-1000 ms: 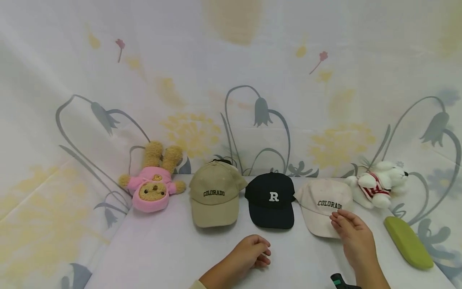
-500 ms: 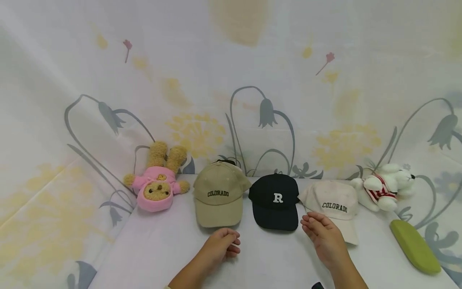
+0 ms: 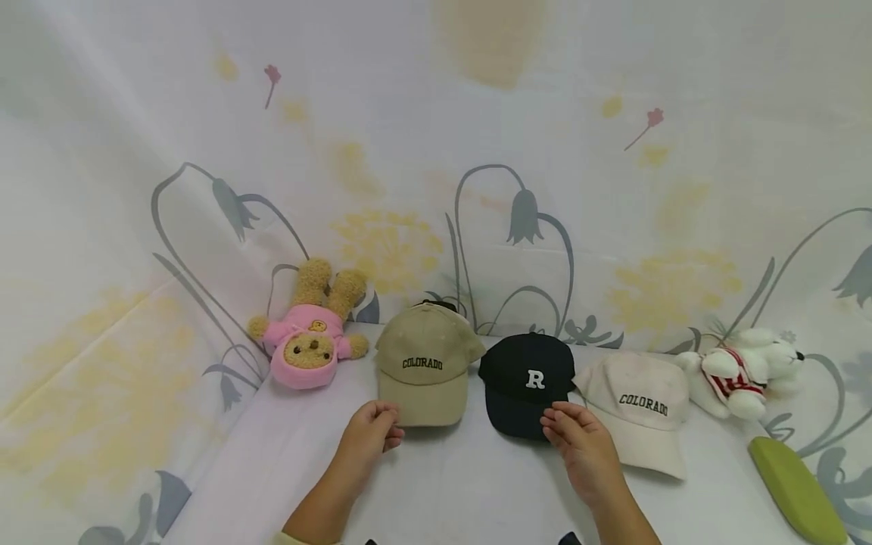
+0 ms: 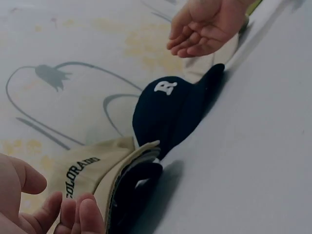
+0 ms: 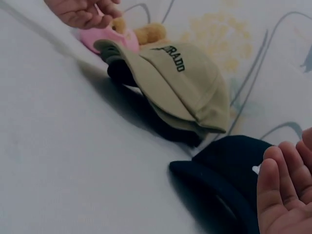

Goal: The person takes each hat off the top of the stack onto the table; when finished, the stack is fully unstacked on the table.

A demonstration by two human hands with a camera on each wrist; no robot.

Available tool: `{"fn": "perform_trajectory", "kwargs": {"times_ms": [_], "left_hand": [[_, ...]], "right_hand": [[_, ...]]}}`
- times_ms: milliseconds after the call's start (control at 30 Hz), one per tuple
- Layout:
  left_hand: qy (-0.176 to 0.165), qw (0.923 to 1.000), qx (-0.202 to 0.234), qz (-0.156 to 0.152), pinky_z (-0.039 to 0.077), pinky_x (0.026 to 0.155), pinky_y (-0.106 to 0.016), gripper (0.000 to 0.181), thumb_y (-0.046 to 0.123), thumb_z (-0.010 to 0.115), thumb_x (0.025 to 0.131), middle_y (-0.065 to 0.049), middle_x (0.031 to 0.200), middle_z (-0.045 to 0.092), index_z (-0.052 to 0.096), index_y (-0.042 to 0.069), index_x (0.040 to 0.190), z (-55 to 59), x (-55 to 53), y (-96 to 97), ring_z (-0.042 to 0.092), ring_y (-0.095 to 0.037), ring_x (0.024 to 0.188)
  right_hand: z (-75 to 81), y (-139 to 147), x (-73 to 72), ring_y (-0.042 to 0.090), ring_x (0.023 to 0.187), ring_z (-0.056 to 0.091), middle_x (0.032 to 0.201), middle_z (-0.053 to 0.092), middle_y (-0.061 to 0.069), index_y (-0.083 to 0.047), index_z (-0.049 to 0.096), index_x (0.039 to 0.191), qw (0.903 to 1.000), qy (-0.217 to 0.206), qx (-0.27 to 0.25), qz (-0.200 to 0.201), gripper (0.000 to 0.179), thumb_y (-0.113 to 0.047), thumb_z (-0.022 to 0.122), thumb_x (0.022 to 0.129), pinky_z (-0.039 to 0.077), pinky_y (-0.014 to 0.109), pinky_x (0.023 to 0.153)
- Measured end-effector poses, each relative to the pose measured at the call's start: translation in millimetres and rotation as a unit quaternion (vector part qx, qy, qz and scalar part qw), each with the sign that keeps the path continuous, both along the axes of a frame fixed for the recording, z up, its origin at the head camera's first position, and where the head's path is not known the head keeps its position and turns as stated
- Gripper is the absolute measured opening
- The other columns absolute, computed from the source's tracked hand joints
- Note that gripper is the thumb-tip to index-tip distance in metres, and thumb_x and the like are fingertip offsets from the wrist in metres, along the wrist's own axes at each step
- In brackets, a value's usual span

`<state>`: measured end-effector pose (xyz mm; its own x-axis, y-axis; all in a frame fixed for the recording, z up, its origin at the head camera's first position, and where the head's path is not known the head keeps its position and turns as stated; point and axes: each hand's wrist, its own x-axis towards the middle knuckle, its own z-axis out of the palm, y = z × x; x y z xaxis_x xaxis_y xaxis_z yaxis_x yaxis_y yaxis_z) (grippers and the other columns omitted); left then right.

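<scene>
My left hand [image 3: 371, 435], fingers loosely bent and holding nothing, is at the lower left of the khaki COLORADO cap [image 3: 422, 371] in the head view. In the right wrist view, darker brims [image 5: 122, 73] show beneath that cap's brim. A black cap with a white R [image 3: 527, 378] stands in the middle. My right hand [image 3: 582, 446] overlaps the black cap's brim corner in the head view; its fingers are slightly bent with nothing between them. To its right leans a cream COLORADO cap [image 3: 636, 409]. Neither hand visibly grips a cap.
A teddy bear in pink [image 3: 309, 333] lies upside down at the left. At the right are a white plush dog in red stripes [image 3: 739, 375] and a green case-like object [image 3: 797, 488]. A floral cloth backdrop [image 3: 381, 98] rises behind the white surface [image 3: 470, 492].
Both hands have moved left: the left one from before the black cap to the khaki cap, the right one from the cream cap to the black cap. The head view has shifted slightly.
</scene>
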<state>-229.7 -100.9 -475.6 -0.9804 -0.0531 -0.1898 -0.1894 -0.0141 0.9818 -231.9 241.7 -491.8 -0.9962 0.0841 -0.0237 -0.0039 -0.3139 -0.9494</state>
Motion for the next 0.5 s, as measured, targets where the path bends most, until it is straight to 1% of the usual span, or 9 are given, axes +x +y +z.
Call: {"fn": "perform_trajectory", "kwargs": {"times_ms": [133, 200, 333, 500], "left_hand": [[-0.012, 0.9989, -0.001, 0.045, 0.057, 0.071, -0.025, 0.030, 0.016, 0.052, 0.106, -0.015, 0.105, 0.062, 0.059, -0.007, 0.125, -6.5, -7.8, -9.4, 0.063, -0.016, 0.083], [-0.016, 0.9980, 0.001, 0.061, 0.057, 0.071, -0.024, 0.032, 0.017, 0.052, 0.106, -0.016, 0.106, 0.062, 0.058, -0.007, 0.126, -9.6, -10.2, -12.6, 0.063, -0.016, 0.082], [-0.029, 0.9967, 0.001, 0.076, 0.057, 0.071, -0.024, 0.035, 0.017, 0.052, 0.105, -0.018, 0.113, 0.061, 0.055, -0.007, 0.130, -16.3, -13.0, -16.5, 0.064, -0.015, 0.084], [-0.040, 0.9954, 0.020, 0.084, 0.058, 0.073, -0.024, 0.036, 0.016, 0.051, 0.106, -0.019, 0.118, 0.059, 0.053, -0.008, 0.132, -23.0, -15.7, -20.6, 0.065, -0.015, 0.086]], "right_hand": [[2.2, -16.6, -7.1, 0.010, 0.094, 0.071, 0.099, 0.070, -0.002, -0.004, 0.062, 0.116, 0.9999, -0.009, 0.008, -0.011, 0.011, -0.003, 0.058, 0.106, 0.060, 0.022, 0.087], [3.0, -24.7, -10.9, 0.010, 0.093, 0.071, 0.098, 0.070, -0.002, -0.004, 0.061, 0.116, 0.9997, -0.015, 0.008, -0.017, 0.011, -0.003, 0.058, 0.105, 0.060, 0.022, 0.087], [4.2, -39.3, -16.3, 0.012, 0.093, 0.071, 0.099, 0.070, 0.000, 0.002, 0.058, 0.121, 0.9994, -0.023, 0.014, -0.022, 0.016, -0.001, 0.058, 0.105, 0.060, 0.023, 0.086], [5.9, -55.8, -25.0, 0.013, 0.096, 0.070, 0.105, 0.068, 0.005, 0.009, 0.051, 0.130, 0.9988, -0.024, 0.040, -0.016, 0.029, -0.004, 0.059, 0.105, 0.060, 0.023, 0.089]]}}
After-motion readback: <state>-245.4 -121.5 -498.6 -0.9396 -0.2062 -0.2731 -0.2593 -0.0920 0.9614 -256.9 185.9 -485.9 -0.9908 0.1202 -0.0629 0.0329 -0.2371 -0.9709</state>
